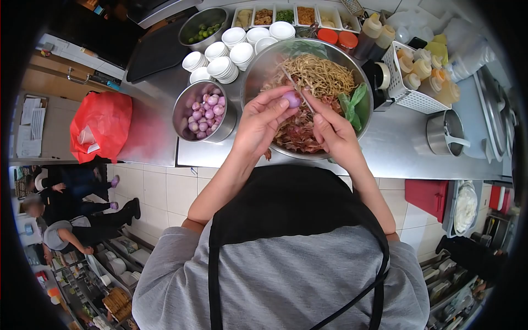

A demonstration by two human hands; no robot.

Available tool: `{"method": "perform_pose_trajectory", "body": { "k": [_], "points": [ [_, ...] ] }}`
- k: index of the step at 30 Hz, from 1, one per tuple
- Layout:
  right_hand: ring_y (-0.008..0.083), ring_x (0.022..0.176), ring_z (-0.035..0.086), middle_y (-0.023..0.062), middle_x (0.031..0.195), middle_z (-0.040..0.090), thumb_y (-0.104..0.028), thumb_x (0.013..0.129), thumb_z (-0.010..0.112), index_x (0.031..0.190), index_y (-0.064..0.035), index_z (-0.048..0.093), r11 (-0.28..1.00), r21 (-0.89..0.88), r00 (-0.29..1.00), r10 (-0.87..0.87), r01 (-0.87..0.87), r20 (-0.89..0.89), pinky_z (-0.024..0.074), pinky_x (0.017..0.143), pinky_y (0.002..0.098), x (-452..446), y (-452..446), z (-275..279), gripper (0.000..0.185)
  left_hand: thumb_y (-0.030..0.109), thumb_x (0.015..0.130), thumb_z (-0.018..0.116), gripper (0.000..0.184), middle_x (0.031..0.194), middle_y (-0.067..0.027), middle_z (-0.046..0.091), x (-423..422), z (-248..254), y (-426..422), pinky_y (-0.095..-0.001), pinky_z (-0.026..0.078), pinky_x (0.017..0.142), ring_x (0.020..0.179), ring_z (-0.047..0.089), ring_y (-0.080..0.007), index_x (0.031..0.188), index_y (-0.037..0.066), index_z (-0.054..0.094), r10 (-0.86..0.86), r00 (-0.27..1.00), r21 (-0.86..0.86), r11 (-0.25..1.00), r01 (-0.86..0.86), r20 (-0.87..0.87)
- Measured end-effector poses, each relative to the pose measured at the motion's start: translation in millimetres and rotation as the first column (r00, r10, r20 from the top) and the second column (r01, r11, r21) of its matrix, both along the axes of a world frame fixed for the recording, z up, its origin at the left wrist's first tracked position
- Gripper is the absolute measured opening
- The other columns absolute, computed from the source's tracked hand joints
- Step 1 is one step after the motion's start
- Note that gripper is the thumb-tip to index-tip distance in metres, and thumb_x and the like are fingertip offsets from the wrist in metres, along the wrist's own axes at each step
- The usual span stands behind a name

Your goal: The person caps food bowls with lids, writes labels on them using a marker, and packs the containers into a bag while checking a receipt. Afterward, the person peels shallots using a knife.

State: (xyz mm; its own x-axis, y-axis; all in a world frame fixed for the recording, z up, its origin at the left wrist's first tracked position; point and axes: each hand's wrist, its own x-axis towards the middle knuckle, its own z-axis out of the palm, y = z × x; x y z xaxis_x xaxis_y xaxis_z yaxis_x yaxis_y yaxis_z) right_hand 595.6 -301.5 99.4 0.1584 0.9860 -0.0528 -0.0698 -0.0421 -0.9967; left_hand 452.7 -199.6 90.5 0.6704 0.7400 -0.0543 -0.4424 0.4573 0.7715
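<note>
My left hand pinches a purple shallot above a wide steel bowl. My right hand grips a small knife, its blade pointing up and left beside the shallot. In the bowl under both hands lie reddish-brown papery skins and a heap of thin tan strips, whose kind I cannot make out. A green plastic bag shows at the bowl's right edge. Left of my left hand stands a steel pot holding many shallots with their skins off.
White cup stacks and a pot of green limes stand behind the shallots. A red plastic bag sits at left. Ingredient trays, sauce bottles and a white bottle basket line the back. Other people stand at far left.
</note>
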Motion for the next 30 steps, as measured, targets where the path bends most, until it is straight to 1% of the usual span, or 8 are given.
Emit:
{"method": "perform_pose_trajectory", "body": {
  "k": [3, 7, 9, 13, 18, 22, 25, 30],
  "points": [
    [0.0031, 0.052, 0.034, -0.0037, 0.061, 0.037, -0.016, 0.092, 0.038, 0.131, -0.0106, 0.034, 0.999, 0.030, 1.000, 0.030, -0.030, 0.001, 0.0285, 0.044, 0.0154, 3.3, -0.6, 3.2, 0.040, 0.005, 0.083, 0.053, 0.028, 0.107, -0.0105, 0.054, 0.7, 5.9, -1.0, -0.0303, 0.045, 0.085, 0.095, 0.055, -0.0168, 0.109, -0.003, 0.051, -0.012, 1.000, -0.007, 1.000, 0.012, -0.002],
    [0.0033, 0.052, 0.033, -0.0035, 0.061, 0.037, -0.016, 0.092, 0.038, 0.130, -0.0105, 0.035, 0.996, 0.066, 0.998, 0.060, -0.059, -0.014, 0.0284, 0.044, 0.0157, -5.6, -1.3, 7.1, 0.039, 0.005, 0.083, 0.052, 0.029, 0.108, -0.0103, 0.054, 2.8, 6.9, -2.8, -0.0309, 0.044, 0.087, 0.098, 0.053, -0.0166, 0.111, -0.003, 0.050, 0.002, 1.000, 0.002, 1.000, -0.002, -0.006],
    [0.0035, 0.052, 0.032, -0.0038, 0.061, 0.037, -0.017, 0.092, 0.038, 0.131, -0.0105, 0.033, 0.995, 0.095, 0.996, 0.027, -0.036, 0.086, 0.0282, 0.044, 0.0161, -10.2, -0.6, 7.6, 0.040, 0.005, 0.083, 0.052, 0.029, 0.107, -0.0096, 0.055, 2.6, 6.0, -2.7, -0.0313, 0.043, 0.088, 0.098, 0.053, -0.0167, 0.111, -0.003, 0.050, 0.010, 1.000, 0.011, 1.000, -0.010, -0.016],
    [0.0036, 0.052, 0.033, -0.0039, 0.060, 0.036, -0.017, 0.092, 0.039, 0.132, -0.0111, 0.031, 0.996, 0.038, 0.993, 0.083, -0.087, 0.086, 0.0280, 0.045, 0.0163, -1.9, 0.3, 4.0, 0.042, 0.004, 0.083, 0.051, 0.029, 0.108, -0.0090, 0.055, 0.5, 6.4, -3.1, -0.0318, 0.043, 0.088, 0.099, 0.053, -0.0164, 0.111, -0.002, 0.051, -0.003, 1.000, 0.031, 1.000, 0.003, 0.000],
    [0.0037, 0.051, 0.033, -0.0042, 0.058, 0.036, -0.012, 0.089, 0.042, 0.129, -0.0148, 0.039, 0.999, 0.008, 0.999, 0.035, -0.035, -0.017, 0.0322, 0.048, 0.0183, -3.6, -1.5, 11.0, 0.040, 0.004, 0.083, 0.051, 0.028, 0.108, -0.0092, 0.055, 1.1, 6.4, -2.4, -0.0319, 0.043, 0.088, 0.101, 0.052, -0.0159, 0.111, -0.002, 0.051, -0.027, 1.000, 0.040, 0.999, 0.026, 0.014],
    [0.0038, 0.051, 0.033, -0.0045, 0.058, 0.036, -0.012, 0.089, 0.042, 0.128, -0.0146, 0.040, 0.998, 0.037, 0.998, 0.056, -0.056, 0.006, 0.0324, 0.048, 0.0181, -4.7, -1.1, 5.9, 0.039, 0.004, 0.084, 0.050, 0.030, 0.108, -0.0105, 0.054, 2.5, 11.8, -3.7, -0.0318, 0.044, 0.088, 0.099, 0.053, -0.0164, 0.113, -0.003, 0.049, -0.012, 1.000, 0.028, 1.000, 0.012, 0.004],
    [0.0024, 0.052, 0.033, -0.0049, 0.061, 0.037, -0.017, 0.092, 0.038, 0.130, -0.0123, 0.036, 0.997, 0.061, 0.999, 0.046, -0.047, 0.022, 0.0273, 0.043, 0.0153, -0.2, 1.0, 2.9, 0.039, 0.005, 0.084, 0.049, 0.030, 0.108, -0.0116, 0.054, 2.2, 12.1, -4.0, -0.0312, 0.044, 0.086, 0.097, 0.054, -0.0170, 0.114, -0.004, 0.048, -0.017, 0.999, 0.016, 1.000, 0.017, 0.029],
    [0.0021, 0.049, 0.032, -0.0054, 0.058, 0.035, -0.018, 0.092, 0.038, 0.130, -0.0136, 0.037, 0.998, 0.035, 0.996, -0.059, 0.057, 0.066, 0.0272, 0.042, 0.0150, 9.7, 2.6, 8.2, 0.038, 0.006, 0.085, 0.048, 0.031, 0.110, -0.0139, 0.054, 0.3, 11.4, -1.0, -0.0313, 0.044, 0.087, 0.099, 0.053, -0.0187, 0.114, -0.004, 0.047, -0.058, 0.998, -0.005, 0.998, 0.058, 0.032]
  ]
}}
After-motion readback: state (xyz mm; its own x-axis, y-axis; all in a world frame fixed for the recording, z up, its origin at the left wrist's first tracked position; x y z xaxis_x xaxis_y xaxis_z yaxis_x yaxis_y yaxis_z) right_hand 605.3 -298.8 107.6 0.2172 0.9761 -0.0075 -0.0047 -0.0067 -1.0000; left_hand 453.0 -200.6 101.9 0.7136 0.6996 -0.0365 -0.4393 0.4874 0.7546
